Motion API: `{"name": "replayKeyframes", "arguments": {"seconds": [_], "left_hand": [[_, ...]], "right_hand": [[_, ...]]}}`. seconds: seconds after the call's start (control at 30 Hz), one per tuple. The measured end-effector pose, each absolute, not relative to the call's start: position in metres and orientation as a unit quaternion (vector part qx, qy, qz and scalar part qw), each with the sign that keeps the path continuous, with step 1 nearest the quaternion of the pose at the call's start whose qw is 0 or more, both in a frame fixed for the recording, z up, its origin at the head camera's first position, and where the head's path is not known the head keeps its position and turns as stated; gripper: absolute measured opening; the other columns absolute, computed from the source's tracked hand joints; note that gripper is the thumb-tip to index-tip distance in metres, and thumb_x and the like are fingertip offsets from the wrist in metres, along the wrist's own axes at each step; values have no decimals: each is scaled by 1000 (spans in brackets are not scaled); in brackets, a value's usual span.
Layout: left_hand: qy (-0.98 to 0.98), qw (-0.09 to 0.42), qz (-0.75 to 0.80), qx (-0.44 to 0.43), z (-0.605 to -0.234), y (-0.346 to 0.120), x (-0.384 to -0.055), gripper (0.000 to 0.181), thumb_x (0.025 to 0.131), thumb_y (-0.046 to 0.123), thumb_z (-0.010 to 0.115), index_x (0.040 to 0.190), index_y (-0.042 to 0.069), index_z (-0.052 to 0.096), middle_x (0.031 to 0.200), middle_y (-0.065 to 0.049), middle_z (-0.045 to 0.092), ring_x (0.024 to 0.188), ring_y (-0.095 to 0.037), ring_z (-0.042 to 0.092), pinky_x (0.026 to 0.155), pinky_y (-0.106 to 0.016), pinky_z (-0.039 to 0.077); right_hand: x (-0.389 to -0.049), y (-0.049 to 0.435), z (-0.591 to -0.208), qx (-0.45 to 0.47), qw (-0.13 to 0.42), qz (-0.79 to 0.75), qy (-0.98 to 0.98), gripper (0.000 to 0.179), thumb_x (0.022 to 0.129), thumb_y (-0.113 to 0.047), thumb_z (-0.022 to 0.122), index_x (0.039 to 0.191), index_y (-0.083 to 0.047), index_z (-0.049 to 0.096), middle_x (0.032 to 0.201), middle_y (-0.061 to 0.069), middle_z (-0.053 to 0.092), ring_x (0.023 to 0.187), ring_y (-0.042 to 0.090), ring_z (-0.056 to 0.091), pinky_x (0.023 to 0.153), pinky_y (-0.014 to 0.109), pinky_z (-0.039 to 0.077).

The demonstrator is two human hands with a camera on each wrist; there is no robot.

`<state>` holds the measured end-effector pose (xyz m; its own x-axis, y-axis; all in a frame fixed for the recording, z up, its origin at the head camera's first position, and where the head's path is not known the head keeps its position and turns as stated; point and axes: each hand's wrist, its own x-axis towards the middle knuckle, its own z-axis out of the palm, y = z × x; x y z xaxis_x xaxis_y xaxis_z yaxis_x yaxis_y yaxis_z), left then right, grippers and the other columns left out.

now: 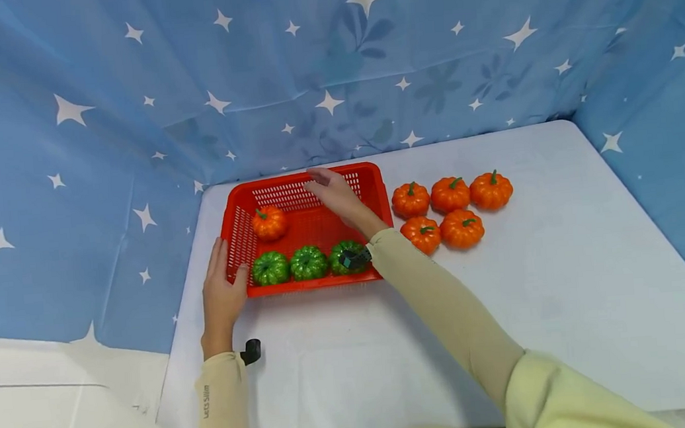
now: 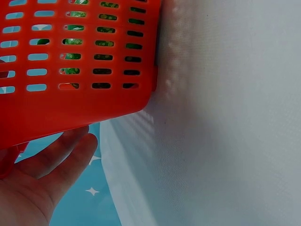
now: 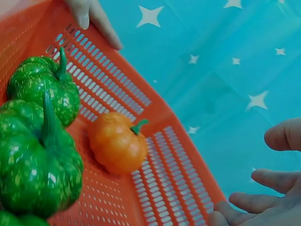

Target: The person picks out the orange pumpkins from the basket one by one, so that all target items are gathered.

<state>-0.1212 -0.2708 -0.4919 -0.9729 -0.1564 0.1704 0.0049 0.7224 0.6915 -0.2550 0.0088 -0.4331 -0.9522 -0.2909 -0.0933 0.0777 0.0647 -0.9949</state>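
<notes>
A red plastic basket (image 1: 317, 283) holds three green toy pumpkins (image 1: 308, 263) along its near side and one orange pumpkin (image 1: 269, 224) at the back left. My left hand (image 1: 221, 294) grips the basket's left wall, thumb over the rim and fingers along the outside. In the left wrist view, fingers (image 2: 75, 157) of that hand show beyond the slotted wall. My right hand (image 1: 334, 193) hovers over the far part of the basket, fingers spread and nothing in them. The right wrist view shows the right hand (image 3: 268, 197) beside the basket's rim.
Several orange pumpkins (image 1: 450, 195) stand in two rows on the white table (image 1: 550, 279), just right of the basket. A blue curtain with white stars (image 1: 330, 102) surrounds the table's back and sides. My right forearm crosses over the basket's right near corner.
</notes>
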Motion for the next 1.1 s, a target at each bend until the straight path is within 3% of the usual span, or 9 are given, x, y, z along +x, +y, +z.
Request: {"name": "replayKeyframes", "arguments": {"seconds": [0.6, 0.77, 0.97, 1.1], "left_hand": [[-925, 100, -366, 32, -491, -273, -124, 71, 106, 20, 56, 171, 12, 29, 177, -2, 22, 160, -32, 26, 124, -62, 29], [-923, 98, -372, 23, -490, -271, -124, 70, 107, 20, 55, 171, 11, 29, 177, -3, 22, 160, -33, 26, 124, -62, 28], [-923, 99, -371, 24, -491, -271, -123, 70, 106, 18, 57, 171, 11, 30, 177, -2, 23, 160, -32, 25, 125, -60, 27], [-922, 105, -371, 27, -492, -274, -123, 70, 105, 16, 58, 170, 11, 31, 177, -2, 24, 160, -32, 27, 125, -60, 27]], "right_hand": [[-280, -67, -454, -154, 276, -587, 745, 66, 106, -20, 66, 166, -9, 40, 170, 11, 36, 152, 31, 40, 119, 47, 41], [-279, -76, -463, -171, 278, -554, 766, 67, 103, -10, 68, 164, -5, 41, 168, 14, 39, 149, 31, 42, 116, 44, 44], [-279, -82, -469, -210, 265, -469, 816, 73, 98, -9, 72, 164, -5, 39, 164, 21, 34, 137, 34, 43, 103, 41, 48], [-279, -86, -470, -231, 244, -436, 835, 71, 96, -8, 75, 158, -4, 41, 157, 23, 43, 131, 34, 49, 99, 41, 48]]}}
